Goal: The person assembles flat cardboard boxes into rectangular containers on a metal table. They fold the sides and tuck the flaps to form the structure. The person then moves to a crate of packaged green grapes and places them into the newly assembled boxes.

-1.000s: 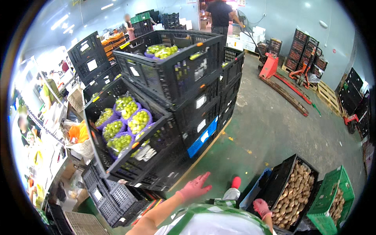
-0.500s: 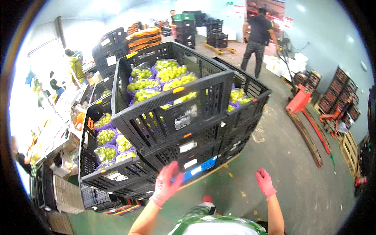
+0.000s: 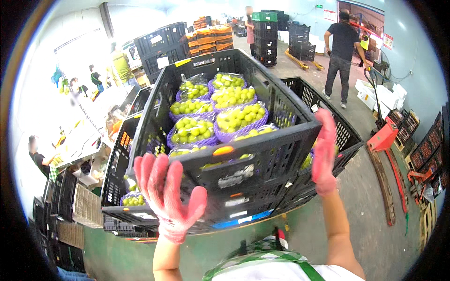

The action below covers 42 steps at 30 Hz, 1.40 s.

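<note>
Before me stands a black plastic crate on top of a stack. Inside it are several bunches of green grapes in purple foam nets with clear wrap. My left hand, in a pink glove, is spread open at the crate's near left corner, fingers pointing up. My right hand, gloved the same, is raised along the near right corner with its fingers stretched. Whether either palm touches the plastic I cannot tell. Lower crates with more grapes show at the left and right of the top one.
A red pallet jack stands on the floor at right, near crates of dark goods. At back right a person in dark clothes stands by white boxes. Crate stacks rise behind; people work at a bench on the left.
Both hands have risen from below to the top crate's near corners, the right one moving inward beside it. My view has come closer to the crate and shifted left.
</note>
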Motion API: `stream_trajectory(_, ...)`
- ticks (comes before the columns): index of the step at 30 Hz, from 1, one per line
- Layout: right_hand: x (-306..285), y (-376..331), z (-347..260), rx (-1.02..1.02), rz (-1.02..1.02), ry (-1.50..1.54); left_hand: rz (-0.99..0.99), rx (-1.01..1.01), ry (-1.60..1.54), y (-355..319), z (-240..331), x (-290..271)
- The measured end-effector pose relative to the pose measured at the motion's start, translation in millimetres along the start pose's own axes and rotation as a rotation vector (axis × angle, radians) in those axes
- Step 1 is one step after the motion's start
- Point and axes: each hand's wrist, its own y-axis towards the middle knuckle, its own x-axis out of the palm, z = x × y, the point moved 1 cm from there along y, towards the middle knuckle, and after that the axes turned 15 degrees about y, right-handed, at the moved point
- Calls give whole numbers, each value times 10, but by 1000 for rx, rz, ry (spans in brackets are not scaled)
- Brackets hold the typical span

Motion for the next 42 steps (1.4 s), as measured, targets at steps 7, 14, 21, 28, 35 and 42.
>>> stream_trajectory(7,-6,30,124,8,-150,-142,-269,-93,131,343,239,433)
stream_trajectory(14,-411,238,504,-212,-491,368,-117,-261,248,239,250,599)
stream_trajectory(21,-705,698,981,-370,-1011,416,-76,-510,213,166,259,617)
stream_trajectory(28,-665,1015,1137,-489,-768,547,-172,-546,238,407,479,600)
stream_trajectory(35,95,1576,1520,-523,-784,391,-344,-429,324,527,715,631)
stream_trajectory(42,363,1630,1399,-671,-523,471,-284,-252,372,519,509,559)
